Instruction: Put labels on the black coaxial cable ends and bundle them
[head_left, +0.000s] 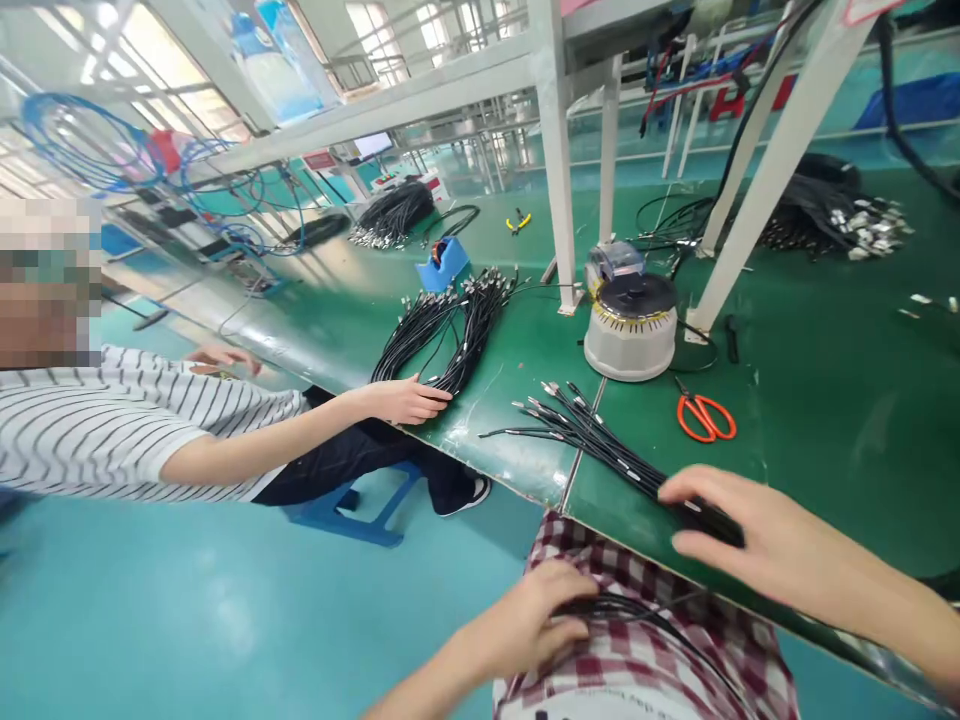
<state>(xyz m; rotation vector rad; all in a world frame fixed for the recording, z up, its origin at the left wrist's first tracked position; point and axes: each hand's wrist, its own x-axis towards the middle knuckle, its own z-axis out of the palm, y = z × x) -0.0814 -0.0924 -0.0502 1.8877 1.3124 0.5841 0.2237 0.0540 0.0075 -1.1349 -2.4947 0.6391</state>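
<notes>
My left hand (544,620) is closed round a few thin black cables (637,612) that lie across my lap, over a checked cloth. At the table edge, my right hand (750,535) curls over a bundle of black cables (615,455), its thumb on the near side and its fingers on the far side. That bundle rests on the green tabletop, with metal-tipped ends fanned out to the left. The part under my right palm is hidden. Beyond the bundle lie orange-handled scissors (705,415).
A round tape dispenser (630,320) stands by a white shelf post (555,160). On the left, a co-worker's hand (409,400) touches a looped cable bundle (469,340) near a blue tape holder (442,265). Yellow-handled pliers (517,222) and a cable pile (832,215) are farther back.
</notes>
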